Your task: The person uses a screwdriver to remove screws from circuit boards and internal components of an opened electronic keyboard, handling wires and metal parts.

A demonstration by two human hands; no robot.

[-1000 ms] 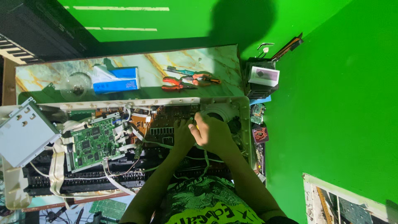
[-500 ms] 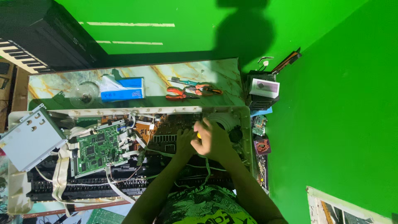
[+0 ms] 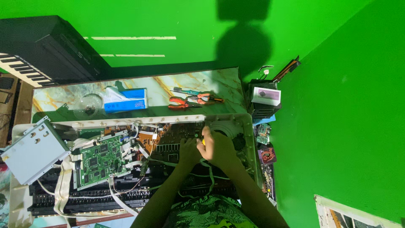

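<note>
Opened electronic keyboard case, cream plastic, lies on the bench with its insides exposed; a brown circuit board sits near its middle, flat and densely tracked. The person's right hand is curled tight round a small yellow-handled tool, tip down on the brown board; the left hand rests beside it, fingers bent onto the same board, whether it grips anything I cannot tell; the two hands touch. A green circuit board, rectangular and studded with chips, lies to the left, white ribbon cables looping about it; a grey sheet-metal cover sits tilted at the far left edge. Behind the case runs a marbled glossy shelf; on it orange-handled pliers, a blue and white box and a clear glass bowl, well apart from the hands.
</note>
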